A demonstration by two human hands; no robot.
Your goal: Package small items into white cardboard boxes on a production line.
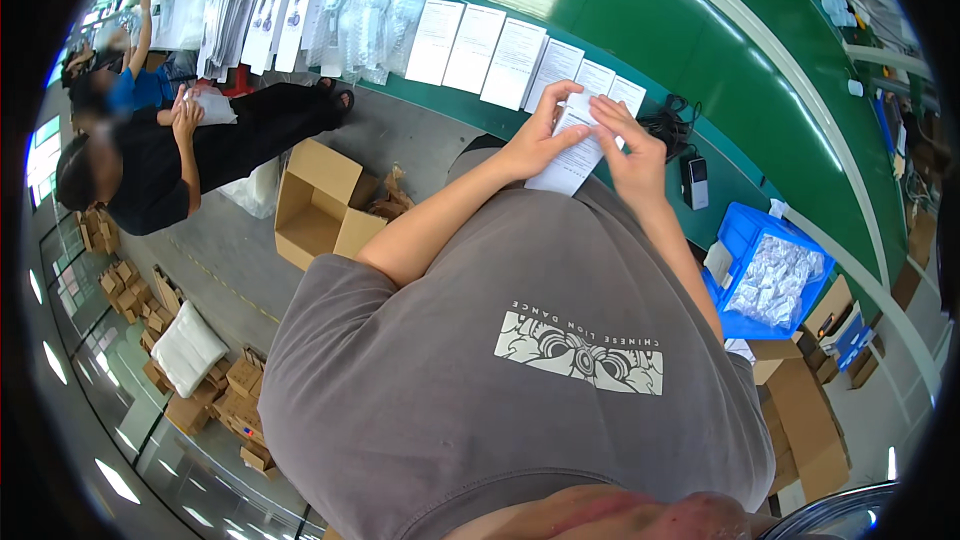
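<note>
My left hand (540,140) grips the left edge of a white printed paper leaflet (568,166), thumb across its face. At the leaflet's upper right, my right hand (632,148) has its fingers bent and pressed to the paper. Both hands are in front of my body, over the near edge of the green table. Just beyond them lies a slanting row of several more printed leaflets (513,65), partly hidden on the right by my fingers. Black cables (672,124) and a small black device with a grey end (694,183) are to the right of my right hand.
Bubble-wrap pouches (372,32) and white boxes (264,26) line the table's left part. A blue bin (732,240) of transparent packets stands at right. An open cardboard box (300,223) is on the floor. A co-worker in black (250,135) stands left, holding something white.
</note>
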